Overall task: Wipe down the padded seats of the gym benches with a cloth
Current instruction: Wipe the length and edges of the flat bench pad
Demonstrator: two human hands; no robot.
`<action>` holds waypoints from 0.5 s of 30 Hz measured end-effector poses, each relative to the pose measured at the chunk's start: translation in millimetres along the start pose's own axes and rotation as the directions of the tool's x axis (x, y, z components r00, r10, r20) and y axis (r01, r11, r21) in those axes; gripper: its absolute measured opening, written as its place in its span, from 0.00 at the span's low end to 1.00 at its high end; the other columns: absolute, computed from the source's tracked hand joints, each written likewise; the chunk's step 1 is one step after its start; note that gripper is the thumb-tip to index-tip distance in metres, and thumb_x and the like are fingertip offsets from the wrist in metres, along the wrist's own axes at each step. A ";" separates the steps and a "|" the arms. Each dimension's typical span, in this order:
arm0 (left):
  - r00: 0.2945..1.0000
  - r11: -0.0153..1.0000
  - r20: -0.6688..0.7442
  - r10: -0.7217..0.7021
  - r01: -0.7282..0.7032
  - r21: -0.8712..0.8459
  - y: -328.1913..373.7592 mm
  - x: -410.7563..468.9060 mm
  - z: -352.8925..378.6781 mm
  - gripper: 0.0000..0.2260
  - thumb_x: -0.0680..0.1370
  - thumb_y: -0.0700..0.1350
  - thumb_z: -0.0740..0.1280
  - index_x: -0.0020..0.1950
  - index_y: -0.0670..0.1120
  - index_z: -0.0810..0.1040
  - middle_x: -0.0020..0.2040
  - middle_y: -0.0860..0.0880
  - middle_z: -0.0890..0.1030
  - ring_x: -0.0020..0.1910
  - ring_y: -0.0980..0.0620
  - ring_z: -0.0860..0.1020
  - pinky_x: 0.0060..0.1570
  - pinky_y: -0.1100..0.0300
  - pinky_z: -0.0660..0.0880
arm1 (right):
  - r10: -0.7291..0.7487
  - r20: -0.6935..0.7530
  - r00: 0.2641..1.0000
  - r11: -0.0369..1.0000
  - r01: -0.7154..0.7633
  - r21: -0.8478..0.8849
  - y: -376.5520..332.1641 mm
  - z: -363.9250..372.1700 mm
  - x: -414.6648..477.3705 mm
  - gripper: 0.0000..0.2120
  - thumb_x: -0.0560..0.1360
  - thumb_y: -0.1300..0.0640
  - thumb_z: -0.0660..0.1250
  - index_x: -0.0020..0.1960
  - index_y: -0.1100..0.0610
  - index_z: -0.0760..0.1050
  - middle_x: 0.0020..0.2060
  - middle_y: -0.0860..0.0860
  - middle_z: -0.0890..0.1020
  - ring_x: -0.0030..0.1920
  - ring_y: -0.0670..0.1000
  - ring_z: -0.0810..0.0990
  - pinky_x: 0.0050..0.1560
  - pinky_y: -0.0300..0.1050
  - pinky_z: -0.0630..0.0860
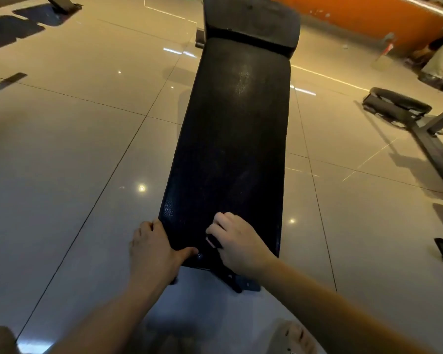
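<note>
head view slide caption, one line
Left hand grips the near corner of the bench pad; right hand presses a dark cloth on it.

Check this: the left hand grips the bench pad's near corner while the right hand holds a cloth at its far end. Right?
No. The head view shows the right hand holding the dark cloth at the near end of the bench pad, beside the left hand, which grips the near corner.

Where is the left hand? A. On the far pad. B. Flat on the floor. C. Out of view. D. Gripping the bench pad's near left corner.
D: the left hand wraps the near left corner of the black bench pad, thumb on top; the right hand holds a dark cloth beside it.
</note>
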State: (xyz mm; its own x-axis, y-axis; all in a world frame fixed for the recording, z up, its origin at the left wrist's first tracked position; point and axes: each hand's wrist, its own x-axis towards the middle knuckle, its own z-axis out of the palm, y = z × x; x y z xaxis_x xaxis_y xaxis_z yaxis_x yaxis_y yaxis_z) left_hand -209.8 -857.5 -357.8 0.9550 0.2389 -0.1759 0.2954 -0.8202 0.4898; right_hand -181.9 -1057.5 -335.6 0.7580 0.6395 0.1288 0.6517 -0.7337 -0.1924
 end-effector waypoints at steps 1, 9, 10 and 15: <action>1.000 1.000 -0.002 0.005 -0.005 0.010 0.4 0.3 -0.5 0.41 0.61 0.70 0.77 0.64 0.46 0.73 0.57 0.46 0.74 0.58 0.45 0.73 0.59 0.50 0.74 | 0.031 -0.047 0.998 0.999 -0.029 0.035 11.0 -9.5 2.2 0.05 0.80 0.57 0.66 0.54 0.56 0.77 0.50 0.51 0.74 0.48 0.51 0.73 0.48 0.51 0.75; 1.000 1.000 0.010 0.011 -0.011 0.002 -3.6 0.2 1.8 0.42 0.63 0.71 0.76 0.66 0.46 0.72 0.60 0.46 0.74 0.59 0.45 0.74 0.60 0.50 0.75 | 0.809 -0.405 0.426 0.587 -0.562 0.583 116.0 -100.9 75.3 0.12 0.77 0.63 0.70 0.55 0.52 0.72 0.54 0.48 0.73 0.54 0.48 0.77 0.59 0.42 0.80; 1.000 1.000 0.013 0.012 -0.011 -0.003 -4.4 1.0 2.0 0.42 0.63 0.71 0.76 0.67 0.46 0.71 0.60 0.46 0.74 0.60 0.45 0.73 0.60 0.50 0.75 | 0.810 -0.418 0.412 0.587 -0.566 0.579 115.6 -99.4 78.1 0.12 0.77 0.63 0.71 0.54 0.52 0.72 0.54 0.47 0.72 0.55 0.48 0.77 0.59 0.42 0.80; 1.000 0.999 0.003 0.031 -0.030 -0.028 -6.0 1.6 4.0 0.42 0.63 0.70 0.77 0.67 0.45 0.71 0.59 0.46 0.73 0.60 0.45 0.73 0.60 0.50 0.75 | 0.645 -0.418 0.640 0.764 -0.526 0.374 81.3 -54.4 64.4 0.08 0.76 0.61 0.73 0.52 0.52 0.76 0.52 0.46 0.76 0.51 0.45 0.77 0.54 0.34 0.72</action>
State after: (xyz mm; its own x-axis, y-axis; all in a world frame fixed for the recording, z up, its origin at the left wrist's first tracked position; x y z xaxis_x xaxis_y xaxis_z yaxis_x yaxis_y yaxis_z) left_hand -210.1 -854.3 -364.5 0.9635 0.2123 -0.1632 0.2669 -0.8121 0.5188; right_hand -78.6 -1088.5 -290.0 0.9173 -0.1601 0.3646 0.0887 -0.8106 -0.5789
